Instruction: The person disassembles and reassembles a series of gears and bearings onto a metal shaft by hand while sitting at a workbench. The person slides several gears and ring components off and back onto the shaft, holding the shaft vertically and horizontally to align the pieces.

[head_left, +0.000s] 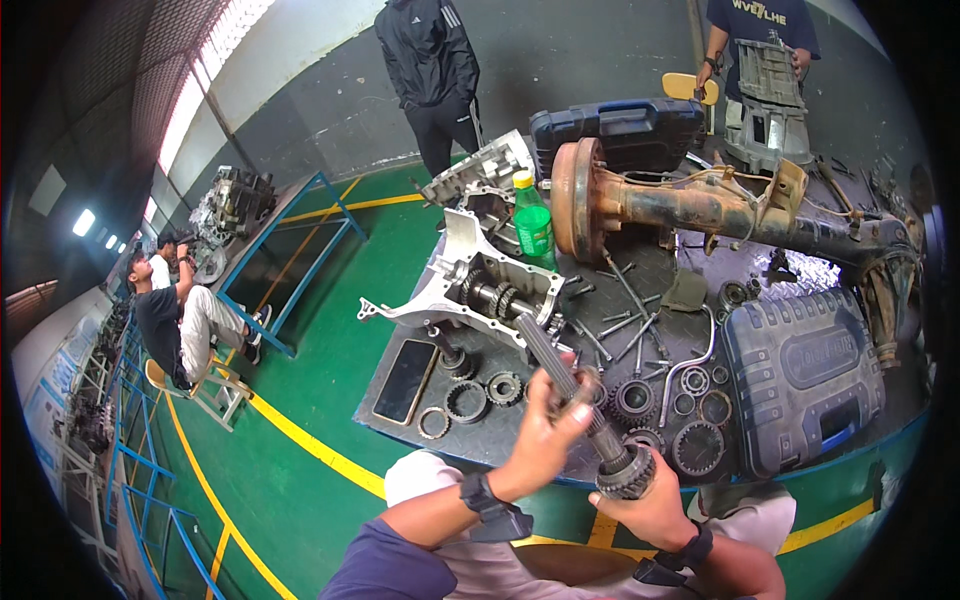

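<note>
A splined gear shaft (547, 355) slants between my two hands, above the near edge of the workbench. My left hand (540, 440) is closed around its middle, the fingertips by a collar on the shaft. My right hand (652, 508) grips the lower end, around a toothed gear (627, 472). Behind the shaft an opened aluminium gearbox housing (470, 240) lies on the bench with another geared shaft (495, 298) inside. Near my left hand are a synchronizer-like ring (467, 402), a small gear (505, 388) and a short upright gear shaft (455, 362).
Loose bolts (625, 290), a phone (405, 382) and a green bottle (533, 222) share the bench (480, 440). A rusty axle (680, 205) spans its back; a dark blue tool case (805, 375) stands right. People stand behind; others sit by a blue frame (260, 325) at left.
</note>
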A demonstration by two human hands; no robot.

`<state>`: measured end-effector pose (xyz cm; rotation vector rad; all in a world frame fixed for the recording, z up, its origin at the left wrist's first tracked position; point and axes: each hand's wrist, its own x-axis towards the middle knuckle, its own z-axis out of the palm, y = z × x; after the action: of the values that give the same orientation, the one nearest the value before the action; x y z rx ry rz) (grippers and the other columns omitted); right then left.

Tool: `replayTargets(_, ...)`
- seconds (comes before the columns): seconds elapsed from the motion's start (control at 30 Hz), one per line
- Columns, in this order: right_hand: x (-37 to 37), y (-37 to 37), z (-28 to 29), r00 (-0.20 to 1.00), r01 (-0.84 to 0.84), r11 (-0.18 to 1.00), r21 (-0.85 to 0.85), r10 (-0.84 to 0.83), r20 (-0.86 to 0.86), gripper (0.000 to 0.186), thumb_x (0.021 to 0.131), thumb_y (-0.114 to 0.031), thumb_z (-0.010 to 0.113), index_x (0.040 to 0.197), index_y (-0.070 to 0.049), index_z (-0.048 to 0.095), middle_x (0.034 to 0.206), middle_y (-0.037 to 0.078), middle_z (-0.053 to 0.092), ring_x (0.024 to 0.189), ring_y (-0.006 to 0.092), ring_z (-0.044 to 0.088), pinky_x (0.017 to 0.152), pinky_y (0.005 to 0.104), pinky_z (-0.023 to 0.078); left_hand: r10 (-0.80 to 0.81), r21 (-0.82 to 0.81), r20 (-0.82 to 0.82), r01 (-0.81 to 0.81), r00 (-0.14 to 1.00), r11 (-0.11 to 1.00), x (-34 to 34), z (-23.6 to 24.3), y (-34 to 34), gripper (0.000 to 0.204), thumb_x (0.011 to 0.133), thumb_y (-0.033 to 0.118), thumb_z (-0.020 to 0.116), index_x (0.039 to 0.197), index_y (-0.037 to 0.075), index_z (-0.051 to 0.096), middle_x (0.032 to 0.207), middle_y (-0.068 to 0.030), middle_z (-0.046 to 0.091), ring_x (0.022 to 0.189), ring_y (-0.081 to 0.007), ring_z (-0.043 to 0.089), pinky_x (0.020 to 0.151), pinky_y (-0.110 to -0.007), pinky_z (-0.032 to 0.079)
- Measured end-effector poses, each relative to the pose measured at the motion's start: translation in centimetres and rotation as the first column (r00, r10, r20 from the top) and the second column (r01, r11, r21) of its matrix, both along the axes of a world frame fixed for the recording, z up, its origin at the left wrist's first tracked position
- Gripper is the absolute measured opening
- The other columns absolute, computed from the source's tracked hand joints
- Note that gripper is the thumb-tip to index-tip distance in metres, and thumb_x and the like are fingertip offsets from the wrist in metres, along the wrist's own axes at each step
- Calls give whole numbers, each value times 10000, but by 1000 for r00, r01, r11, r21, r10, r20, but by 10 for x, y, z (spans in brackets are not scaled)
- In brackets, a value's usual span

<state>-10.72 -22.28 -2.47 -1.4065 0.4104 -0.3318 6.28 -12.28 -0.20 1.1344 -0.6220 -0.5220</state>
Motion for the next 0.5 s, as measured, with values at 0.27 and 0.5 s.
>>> replayTargets(0.27, -33, -6, -16, 979, -144, 978, -154, 118, -164, 768, 704, -155, 964, 1294, 24, 506, 1051, 33, 683, 958, 101, 648, 905, 304, 532, 296, -127, 137, -280, 945, 952, 61, 30, 33, 762, 890, 359, 711, 1498, -10, 440, 1266, -111, 588, 1091, -165, 581, 1012, -307, 434)
replayTargets(0.5, -42, -14, -6, 984, -91, 988, -124, 70, -167, 785, 662, -211, 987, 1291, -10, 563, 1081, 33, 654, 983, 114, 616, 921, 301, 522, 235, 85, 303, -272, 924, 959, 93, 17, 60, 674, 916, 315, 727, 1461, 17, 465, 1287, -113, 617, 1099, -160, 610, 942, -300, 475)
